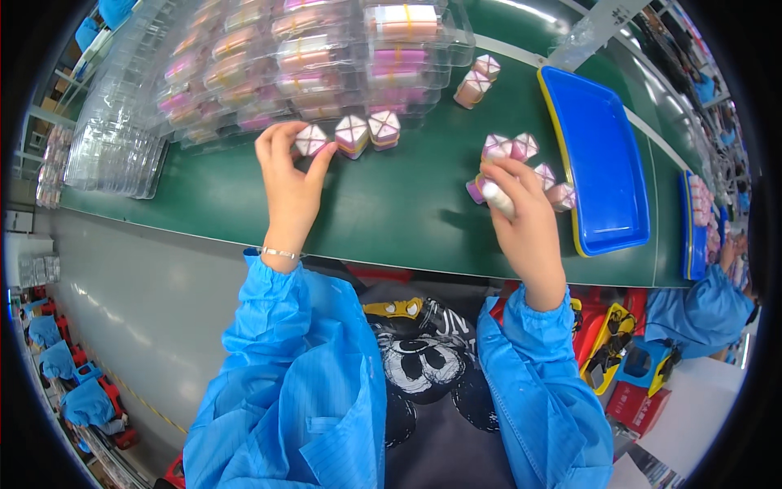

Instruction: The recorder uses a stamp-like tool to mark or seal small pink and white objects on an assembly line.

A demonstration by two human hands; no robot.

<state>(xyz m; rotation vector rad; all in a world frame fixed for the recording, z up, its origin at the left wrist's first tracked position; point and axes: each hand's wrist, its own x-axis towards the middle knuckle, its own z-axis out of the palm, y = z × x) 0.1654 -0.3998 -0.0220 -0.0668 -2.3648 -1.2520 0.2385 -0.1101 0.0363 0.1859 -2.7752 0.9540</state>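
Observation:
My left hand [291, 186] pinches a small faceted block [311, 140] with a white-and-pink top between thumb and fingers, on the green table. Just right of it stand two similar blocks, the nearer one [351, 134] and another [384, 129]. My right hand [525, 222] is closed at a loose cluster of the same blocks, its fingers against a block [496, 147]. A white rounded thing [498, 199] shows at its thumb; whether it is a finger cover or a held piece, I cannot tell. More blocks [545, 175] sit beside those fingers.
Stacked clear plastic trays [326, 61] filled with pink and white pieces stand at the back left, with nested clear trays [114, 155] farther left. Two more blocks [472, 88] stand behind the cluster. A blue tray [603, 163] lies at the right. Beyond it a co-worker's blue sleeve [700, 314] shows.

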